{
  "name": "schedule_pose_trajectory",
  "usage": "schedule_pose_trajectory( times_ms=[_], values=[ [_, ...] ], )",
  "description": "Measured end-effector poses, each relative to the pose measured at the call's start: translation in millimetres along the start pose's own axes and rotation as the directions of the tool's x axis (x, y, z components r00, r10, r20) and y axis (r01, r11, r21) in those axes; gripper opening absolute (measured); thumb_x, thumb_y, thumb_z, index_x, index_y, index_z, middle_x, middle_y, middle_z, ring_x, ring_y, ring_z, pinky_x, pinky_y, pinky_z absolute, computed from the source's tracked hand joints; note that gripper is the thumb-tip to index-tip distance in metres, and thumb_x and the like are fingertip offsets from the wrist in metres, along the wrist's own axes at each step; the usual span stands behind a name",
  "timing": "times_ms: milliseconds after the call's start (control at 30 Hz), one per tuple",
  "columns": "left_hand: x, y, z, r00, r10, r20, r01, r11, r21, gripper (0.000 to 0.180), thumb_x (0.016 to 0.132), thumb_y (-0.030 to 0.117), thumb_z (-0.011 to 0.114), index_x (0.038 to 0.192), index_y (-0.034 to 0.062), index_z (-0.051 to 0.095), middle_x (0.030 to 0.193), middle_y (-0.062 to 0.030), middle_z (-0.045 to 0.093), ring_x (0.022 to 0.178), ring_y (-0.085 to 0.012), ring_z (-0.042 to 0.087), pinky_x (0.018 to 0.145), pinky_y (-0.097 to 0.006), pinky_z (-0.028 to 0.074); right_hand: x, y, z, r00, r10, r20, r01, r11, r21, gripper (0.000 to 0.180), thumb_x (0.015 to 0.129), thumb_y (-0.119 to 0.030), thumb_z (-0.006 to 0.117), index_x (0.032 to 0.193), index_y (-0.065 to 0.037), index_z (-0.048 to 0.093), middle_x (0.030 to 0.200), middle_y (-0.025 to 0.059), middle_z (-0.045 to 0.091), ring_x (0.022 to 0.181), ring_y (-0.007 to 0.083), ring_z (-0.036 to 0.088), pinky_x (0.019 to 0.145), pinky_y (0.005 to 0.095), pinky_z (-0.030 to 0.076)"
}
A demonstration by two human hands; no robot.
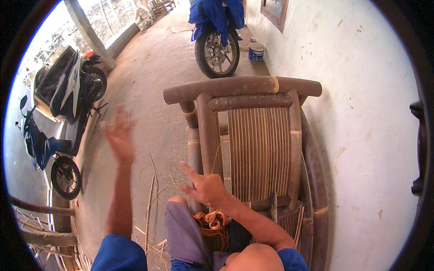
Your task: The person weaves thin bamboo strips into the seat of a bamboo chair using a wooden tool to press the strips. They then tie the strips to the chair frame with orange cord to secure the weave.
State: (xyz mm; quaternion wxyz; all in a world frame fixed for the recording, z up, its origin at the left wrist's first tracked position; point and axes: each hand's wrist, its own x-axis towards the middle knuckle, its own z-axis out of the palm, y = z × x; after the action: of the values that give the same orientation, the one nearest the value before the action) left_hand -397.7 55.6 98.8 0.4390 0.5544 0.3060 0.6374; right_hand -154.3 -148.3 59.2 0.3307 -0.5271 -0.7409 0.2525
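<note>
My left hand (118,137) is raised over the floor left of the bamboo chair (244,85). It is blurred by motion, with fingers spread and nothing seen in it. Beside the chair's left post is my right hand (207,187), its index finger and thumb stretched apart to the left; the other fingers are partly hidden. A thin strand (218,156) rises from behind this hand toward the chair frame; I cannot tell whether the hand touches it. Brown slats (258,153) fill the backrest. Below the right hand lies a bundle of orange cord (216,220), by my leg. A knife-like blade (273,205) stands at the slats' lower end.
Loose bamboo strips (150,207) litter the floor left of my knee. Motorbikes (68,90) stand at the left, and another motorbike (217,49) with a blue cover is ahead. A paint can (256,52) sits by the white wall (361,113) on the right.
</note>
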Motion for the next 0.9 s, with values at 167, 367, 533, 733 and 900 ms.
schedule_pose_trajectory(
  times_ms=[167, 367, 533, 733, 900],
  values=[
    [34, 96, -128, 0.928, -0.213, -0.307, 0.351, 0.218, 0.911, 0.050, 0.105, 0.048, 0.051, 0.124, 0.0069, 0.073, 0.114, -0.0195, 0.075, 0.108, -0.0310, 0.071, 0.091, -0.045, 0.053, -21, 27, -2, 0.927, 0.373, -0.049, -0.338, 0.883, 0.325, 0.072, 0.099, -0.039, 0.066, 0.155, -0.003, 0.040, 0.080, 0.0225, 0.073, 0.078, 0.0365, 0.074, 0.069, 0.0482, 0.058],
    [-28, 86, -70, 0.898, -0.439, 0.036, -0.089, -0.102, 0.991, 0.045, 0.096, 0.044, 0.067, 0.111, 0.0023, 0.074, 0.111, -0.0194, 0.074, 0.104, -0.0362, 0.070, 0.091, -0.045, 0.052, -47, 83, 22, 0.735, 0.653, -0.180, -0.457, 0.674, 0.580, 0.055, 0.099, -0.033, 0.068, 0.140, 0.002, 0.056, 0.097, 0.0187, 0.074, 0.093, 0.0260, 0.072, 0.083, 0.0405, 0.055],
    [-53, 9, 59, 0.746, -0.124, 0.654, -0.574, 0.378, 0.727, 0.029, 0.093, 0.019, 0.071, 0.120, 0.0089, 0.073, 0.128, -0.0109, 0.069, 0.126, -0.0305, 0.058, 0.112, -0.047, 0.041, -44, 91, 27, 0.825, 0.560, 0.078, -0.523, 0.702, 0.484, 0.040, 0.101, -0.037, 0.065, 0.111, 0.001, 0.072, 0.085, 0.0175, 0.072, 0.079, 0.0255, 0.071, 0.077, 0.0379, 0.055],
    [-33, -61, 164, 0.318, -0.045, 0.947, -0.869, 0.386, 0.310, 0.028, 0.088, 0.017, 0.071, 0.115, 0.0102, 0.074, 0.117, -0.0050, 0.071, 0.127, -0.0260, 0.055, 0.120, -0.047, 0.033, -27, 77, -11, 0.904, 0.420, 0.077, -0.415, 0.824, 0.385, 0.036, 0.102, -0.034, 0.065, 0.112, -0.001, 0.076, 0.076, 0.0143, 0.065, 0.074, 0.0228, 0.068, 0.071, 0.0396, 0.055],
    [-16, -89, 189, 0.092, -0.267, 0.959, -0.926, 0.332, 0.181, 0.027, 0.085, 0.018, 0.071, 0.111, 0.0168, 0.077, 0.109, -0.0003, 0.072, 0.125, -0.0256, 0.054, 0.127, -0.053, 0.021, -30, 74, -28, 0.975, 0.223, -0.008, -0.220, 0.967, 0.127, 0.023, 0.091, -0.024, 0.072, 0.103, -0.005, 0.080, 0.097, 0.0176, 0.062, 0.098, 0.0293, 0.063, 0.087, 0.0418, 0.053]
  ],
)
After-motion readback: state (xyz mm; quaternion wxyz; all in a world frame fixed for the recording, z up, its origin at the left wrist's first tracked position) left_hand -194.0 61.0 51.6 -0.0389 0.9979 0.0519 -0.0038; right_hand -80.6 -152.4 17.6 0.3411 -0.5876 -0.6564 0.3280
